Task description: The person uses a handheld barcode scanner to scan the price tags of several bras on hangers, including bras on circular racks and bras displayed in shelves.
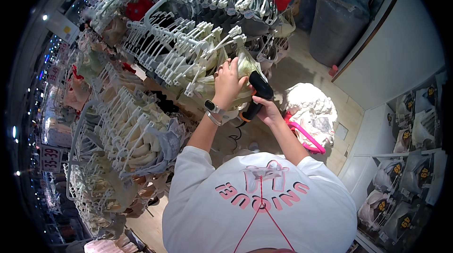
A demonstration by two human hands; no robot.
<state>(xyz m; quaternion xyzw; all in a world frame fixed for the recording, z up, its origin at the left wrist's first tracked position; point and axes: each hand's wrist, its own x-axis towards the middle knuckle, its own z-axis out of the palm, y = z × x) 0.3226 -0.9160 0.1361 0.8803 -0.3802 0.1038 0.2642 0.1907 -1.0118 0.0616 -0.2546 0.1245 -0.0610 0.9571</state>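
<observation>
My right hand (268, 110) grips a black handheld barcode scanner (261, 90) with orange trim, its head tilted toward the hanging bras. From its handle end a dark cord (235, 137) hangs down in loops. Up against a pale yellow-green bra (247, 62) on a white plastic hanger (226, 42) is my left hand (227, 82), thumb and fingers on either side of the fabric. The scanner's head is close beside this bra and my left thumb. My left wrist wears a watch and a bracelet. Some of the bra is hidden behind my fingers and the scanner.
Bras on white hangers crowd a curved white rail (150, 10) ahead and another rack (83, 118) at left. At right, a white heap of garments (311, 111) stands beside a pink plastic handle (307, 136). Beyond is a large grey bag (338, 23); shelves (382, 154) hold packaged bras.
</observation>
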